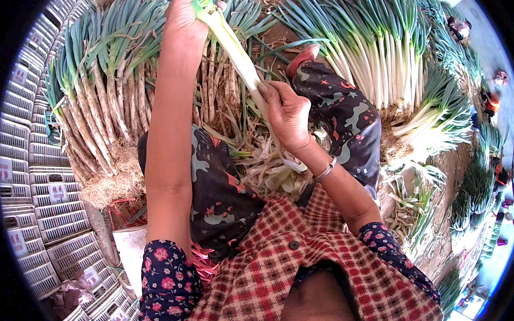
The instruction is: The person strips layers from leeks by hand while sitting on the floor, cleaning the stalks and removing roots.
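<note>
A long green onion [230, 38] slants across the top centre, its white stem running down to the right. My left hand [185, 13] is wrapped around it where the green leaves begin, partly cut off by the top edge of the view. Lower on the stem, my right hand [284, 112] pinches it between thumb and fingers, and a bangle [326, 169] circles that wrist. The stem's root end is hidden behind the right hand. Stripped onion skins [278, 169] lie heaped between my knees, below the right hand.
Soil-covered green onions [102, 100] with matted roots stand at left and behind my left forearm [219, 78]. Clean white-stemmed onions [383, 67] are bundled at upper right. Stacked plastic crates [55, 153] line the left. Pink twine [204, 260] lies by my leg. People [492, 103] are at far right.
</note>
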### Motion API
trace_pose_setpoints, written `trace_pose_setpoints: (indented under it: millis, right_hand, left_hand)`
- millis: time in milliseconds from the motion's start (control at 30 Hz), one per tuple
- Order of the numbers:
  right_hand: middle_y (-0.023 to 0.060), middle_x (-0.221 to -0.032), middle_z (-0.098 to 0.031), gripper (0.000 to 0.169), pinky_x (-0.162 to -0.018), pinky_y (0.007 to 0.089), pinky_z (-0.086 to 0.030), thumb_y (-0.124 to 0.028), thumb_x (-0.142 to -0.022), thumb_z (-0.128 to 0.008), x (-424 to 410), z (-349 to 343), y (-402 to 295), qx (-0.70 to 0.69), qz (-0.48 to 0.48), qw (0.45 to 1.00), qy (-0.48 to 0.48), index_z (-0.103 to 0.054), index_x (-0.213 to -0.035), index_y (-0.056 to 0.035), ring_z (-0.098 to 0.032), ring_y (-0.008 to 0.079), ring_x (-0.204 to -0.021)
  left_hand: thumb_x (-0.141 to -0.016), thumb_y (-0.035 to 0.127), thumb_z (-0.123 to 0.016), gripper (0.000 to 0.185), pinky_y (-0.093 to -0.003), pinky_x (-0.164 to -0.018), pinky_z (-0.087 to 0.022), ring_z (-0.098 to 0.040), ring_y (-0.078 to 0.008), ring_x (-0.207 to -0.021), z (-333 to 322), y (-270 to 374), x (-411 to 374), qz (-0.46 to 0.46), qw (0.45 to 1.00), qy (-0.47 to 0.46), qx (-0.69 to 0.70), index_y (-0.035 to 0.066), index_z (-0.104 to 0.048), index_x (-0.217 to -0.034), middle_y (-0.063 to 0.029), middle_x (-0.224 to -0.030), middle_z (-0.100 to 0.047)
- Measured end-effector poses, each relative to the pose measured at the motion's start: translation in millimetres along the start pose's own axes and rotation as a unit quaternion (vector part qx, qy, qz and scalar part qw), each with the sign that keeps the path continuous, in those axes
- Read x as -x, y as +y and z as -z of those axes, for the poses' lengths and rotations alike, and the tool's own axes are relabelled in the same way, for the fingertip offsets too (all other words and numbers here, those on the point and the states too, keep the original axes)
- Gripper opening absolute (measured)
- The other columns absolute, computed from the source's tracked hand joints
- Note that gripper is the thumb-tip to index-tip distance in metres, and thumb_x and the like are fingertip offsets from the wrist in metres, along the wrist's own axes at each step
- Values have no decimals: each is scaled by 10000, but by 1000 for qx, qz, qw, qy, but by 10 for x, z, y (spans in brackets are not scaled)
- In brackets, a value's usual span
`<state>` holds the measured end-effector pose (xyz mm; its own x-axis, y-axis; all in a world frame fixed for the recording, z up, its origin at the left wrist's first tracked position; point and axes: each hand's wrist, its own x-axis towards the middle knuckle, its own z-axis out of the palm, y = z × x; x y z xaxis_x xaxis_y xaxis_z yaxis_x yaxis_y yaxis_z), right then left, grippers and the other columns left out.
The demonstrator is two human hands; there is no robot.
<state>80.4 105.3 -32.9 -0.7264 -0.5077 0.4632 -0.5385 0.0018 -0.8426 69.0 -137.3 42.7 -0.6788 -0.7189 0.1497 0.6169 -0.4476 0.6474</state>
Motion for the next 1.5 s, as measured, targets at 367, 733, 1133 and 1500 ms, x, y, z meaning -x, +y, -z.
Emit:
trace_pose_setpoints:
  millis: [367, 733, 1133, 1500]
  right_hand:
    - [235, -566, -522, 234, -473, 355, -429, -189, -786, -584, -133, 8, 99, 18, -110, 994, -22, -584, -722, 36, -542, 264, -457]
    - [61, -564, -583, 255, -460, 292, -410, -169, -762, -590, 10, -8, 409, -191, -327, 920, -106, -627, -677, 69, -522, 124, -489]
    - [212, -633, -572, 303, -619, 445, -472, -262, -662, -600, 827, 635, 1296, 348, -150, 889, -255, -588, -654, 41, -578, 383, -618]
    - [139, -768, -646, 278, -684, 294, -475, -228, -814, -579, 454, 963, 917, 64, -213, 959, -176, -629, -920, 23, -611, 189, -691]
  left_hand:
    - [-769, 165, -564, 266, -407, -621, -502, -595, -291, -697, -99, -48, 40, 6, 996, -75, 49, -26, -560, -954, -142, -812, -609]
    - [-835, 175, -553, 362, -370, -774, -484, -597, -252, -848, -39, 23, -11, -26, 982, -172, 73, -4, -541, -1149, -131, -957, -612]
    - [-853, 194, -555, 369, -444, -734, -506, -598, -334, -880, 235, 423, -161, -80, 988, -130, 30, -3, -503, -1159, -184, -994, -598]
    - [-841, 156, -586, 283, -450, -683, -518, -607, -336, -873, 526, 533, -297, -71, 995, -72, 19, 19, -534, -1083, -182, -974, -603]
